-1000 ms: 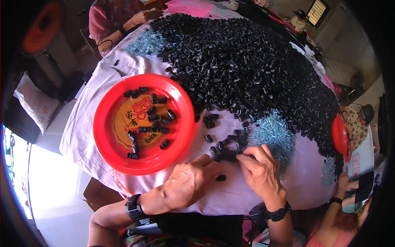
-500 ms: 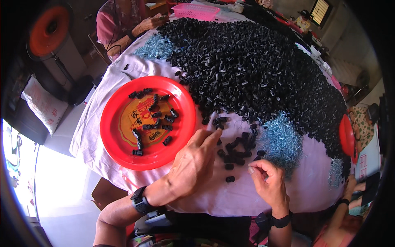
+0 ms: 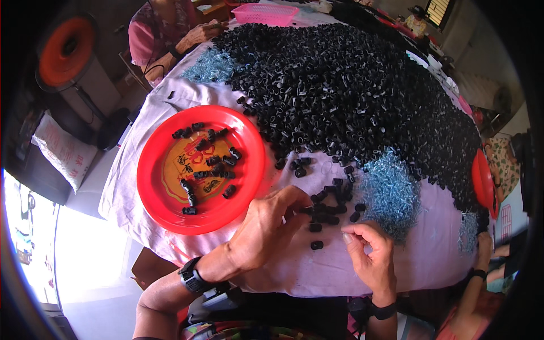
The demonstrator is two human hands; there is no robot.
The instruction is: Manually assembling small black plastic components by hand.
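My left hand (image 3: 265,229) reaches over the cloth beside the red plate (image 3: 148,195). Its thumb and index finger close on a black plastic sleeve (image 3: 306,210) at the left edge of a small loose group of black sleeves (image 3: 326,219). My right hand (image 3: 371,262) rests lower right, thumb and index tip pinched together; anything between them is too small to make out. Right beside it lies a heap of small bluish-silver screws (image 3: 390,195). On the plate sit several black sleeves (image 3: 213,161), some joined end to end.
A huge pile of black sleeves (image 3: 340,90) covers the far table. Another screw heap (image 3: 211,66) lies near a person's hand (image 3: 201,35) at the far left, by a pink basket (image 3: 265,14). At the right are a second red plate (image 3: 483,180) and another person's arm (image 3: 475,283).
My left hand has drawn back slightly toward me, its fingers curling from extended to a pinch at the loose sleeves. My right hand stays nearly still. The view has shifted slightly.
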